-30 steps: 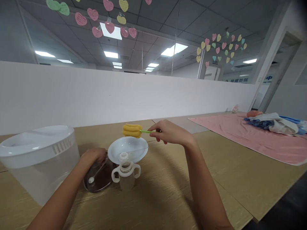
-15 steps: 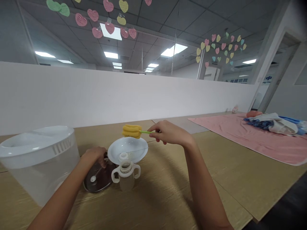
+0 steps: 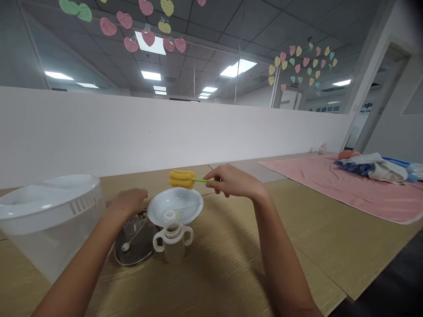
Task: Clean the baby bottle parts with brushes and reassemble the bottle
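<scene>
My right hand [image 3: 228, 180] is closed around the thin green handle of a yellow sponge brush [image 3: 182, 179], its head just above the far rim of a white bowl [image 3: 191, 215]. My left hand [image 3: 130, 202], fingers stretched to the right and partly hidden, hovers at the back of a round metal tray [image 3: 139, 253], apparently holding nothing. On the tray lie a thin stick with a white end [image 3: 125, 246] and a small clear piece [image 3: 132, 225]. A two-handled baby bottle [image 3: 174, 244] stands uncapped before the bowl, with a white ring-shaped part [image 3: 169, 215] behind it.
A large translucent tub [image 3: 49, 233] with a white rim stands on the left. To the right, a pink cloth [image 3: 346, 189] carries heaped clothes [image 3: 373, 167]. A low white wall [image 3: 165, 136] closes off the table's back.
My left hand has risen from the tray, letting go of the stick, which now lies at a slightly different angle. My right hand with the sponge brush has stayed nearly still.
</scene>
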Motion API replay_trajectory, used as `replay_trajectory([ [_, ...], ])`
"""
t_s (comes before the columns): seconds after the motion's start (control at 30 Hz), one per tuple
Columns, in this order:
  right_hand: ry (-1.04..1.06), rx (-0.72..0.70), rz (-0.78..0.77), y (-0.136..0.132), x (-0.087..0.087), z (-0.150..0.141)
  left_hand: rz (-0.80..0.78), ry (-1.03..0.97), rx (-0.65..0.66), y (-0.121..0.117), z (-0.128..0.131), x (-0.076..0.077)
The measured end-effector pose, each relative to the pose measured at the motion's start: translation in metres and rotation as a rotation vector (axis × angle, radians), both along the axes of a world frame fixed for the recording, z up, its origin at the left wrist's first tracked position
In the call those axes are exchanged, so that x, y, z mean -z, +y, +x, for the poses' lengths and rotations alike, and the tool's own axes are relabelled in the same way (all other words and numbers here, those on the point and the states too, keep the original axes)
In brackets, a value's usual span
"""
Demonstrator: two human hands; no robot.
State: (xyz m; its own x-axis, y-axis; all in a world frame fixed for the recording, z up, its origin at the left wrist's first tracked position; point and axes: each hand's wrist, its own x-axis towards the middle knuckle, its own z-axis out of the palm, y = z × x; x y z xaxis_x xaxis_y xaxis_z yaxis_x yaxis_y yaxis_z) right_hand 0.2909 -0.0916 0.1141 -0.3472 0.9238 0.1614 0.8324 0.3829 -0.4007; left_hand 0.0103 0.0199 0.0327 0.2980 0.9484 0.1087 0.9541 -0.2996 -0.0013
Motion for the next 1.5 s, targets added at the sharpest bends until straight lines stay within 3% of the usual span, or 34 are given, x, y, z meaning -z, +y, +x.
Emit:
replay_trajectory([
  [0.13,0.004,0.014,-0.002,0.0,0.0,0.0,0.029,0.006,0.092,-0.009,0.027,0.0],
  [0.27,-0.014,-0.009,-0.001,-0.001,-0.001,-0.003,-0.084,-0.114,0.252,-0.005,0.049,0.027],
  [0.37,-0.021,-0.016,0.01,-0.001,-0.001,-0.004,-0.244,-0.145,0.332,0.003,0.051,0.046],
  [0.43,-0.02,-0.01,0.008,-0.001,-0.001,-0.004,-0.291,-0.152,0.358,0.005,0.05,0.051],
  [0.57,-0.016,-0.001,-0.003,-0.001,-0.001,-0.004,-0.29,-0.131,0.358,0.003,0.05,0.047],
  [0.73,-0.025,-0.012,0.009,-0.002,0.0,-0.003,-0.163,-0.117,0.302,-0.003,0.057,0.042],
  [1.03,-0.025,-0.005,-0.007,-0.002,-0.001,-0.004,-0.201,-0.143,0.314,-0.004,0.061,0.045],
  [1.23,-0.01,-0.003,-0.008,-0.002,-0.001,-0.005,-0.273,-0.227,0.397,-0.005,0.062,0.043],
  [1.5,-0.027,-0.015,-0.002,-0.002,-0.001,-0.007,-0.153,-0.288,0.523,0.008,0.065,0.059],
])
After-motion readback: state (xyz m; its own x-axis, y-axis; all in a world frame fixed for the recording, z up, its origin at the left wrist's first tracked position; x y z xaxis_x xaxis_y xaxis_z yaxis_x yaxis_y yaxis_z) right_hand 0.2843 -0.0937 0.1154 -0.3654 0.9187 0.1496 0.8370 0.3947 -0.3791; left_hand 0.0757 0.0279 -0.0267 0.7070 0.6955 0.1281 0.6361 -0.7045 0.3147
